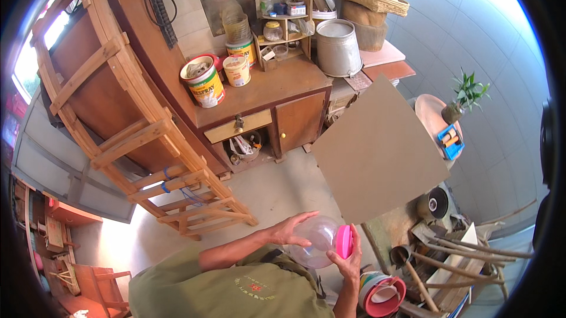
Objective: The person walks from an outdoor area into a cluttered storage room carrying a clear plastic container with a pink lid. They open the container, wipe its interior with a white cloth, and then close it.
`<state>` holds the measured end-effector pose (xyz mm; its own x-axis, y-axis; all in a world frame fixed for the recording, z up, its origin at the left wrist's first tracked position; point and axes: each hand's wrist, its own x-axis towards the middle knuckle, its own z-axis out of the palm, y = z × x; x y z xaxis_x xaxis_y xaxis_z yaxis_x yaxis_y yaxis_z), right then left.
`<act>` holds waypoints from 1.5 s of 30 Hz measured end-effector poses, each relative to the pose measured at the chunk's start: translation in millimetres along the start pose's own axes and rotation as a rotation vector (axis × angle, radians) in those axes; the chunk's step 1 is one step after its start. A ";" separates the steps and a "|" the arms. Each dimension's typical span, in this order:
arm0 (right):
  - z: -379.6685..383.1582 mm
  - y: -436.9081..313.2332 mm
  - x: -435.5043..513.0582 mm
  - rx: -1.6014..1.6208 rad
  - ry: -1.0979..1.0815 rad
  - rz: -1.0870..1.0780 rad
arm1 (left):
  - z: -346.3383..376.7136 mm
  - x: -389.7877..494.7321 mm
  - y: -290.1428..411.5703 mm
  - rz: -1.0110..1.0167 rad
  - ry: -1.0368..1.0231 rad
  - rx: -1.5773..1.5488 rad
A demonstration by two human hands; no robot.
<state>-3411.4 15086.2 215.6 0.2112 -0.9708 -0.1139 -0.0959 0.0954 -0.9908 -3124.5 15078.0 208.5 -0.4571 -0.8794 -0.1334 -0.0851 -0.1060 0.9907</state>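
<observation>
A clear round plastic jar (312,240) is held sideways close in front of my chest. My left hand (289,231) cups its rounded body, with the fingers along the top and the thumb across the side. The pink screw lid (344,242) points to the right and sits on the jar's mouth. Around that lid curl the thumb and fingers of my right hand (351,256). Nothing can be made out inside the jar.
A square brown board (380,154) is just ahead on the right. Wooden ladders (146,132) lean at the left. Beyond stands a wooden cabinet (265,83) carrying a paint bucket (203,83) and a metal pail (337,48). Long-handled tools (455,269) and a red-rimmed bucket (382,296) lie at the lower right.
</observation>
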 end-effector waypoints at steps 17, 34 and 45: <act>44.2 -58.1 225.2 -0.570 -0.507 -0.234 | -70.7 73.9 33.4 0.016 0.469 0.511; 183.4 -132.1 419.4 -0.688 -0.804 -0.367 | -290.9 124.3 51.3 0.035 0.448 0.545; 264.2 -137.3 535.0 -0.663 -1.060 -0.455 | -369.5 137.1 9.6 0.088 0.779 0.509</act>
<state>-3028.2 14611.9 271.4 0.9721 -0.2185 -0.0854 -0.2041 -0.6084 -0.7670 -2860.9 14784.9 209.5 0.2263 -0.9573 0.1799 -0.5405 0.0302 0.8408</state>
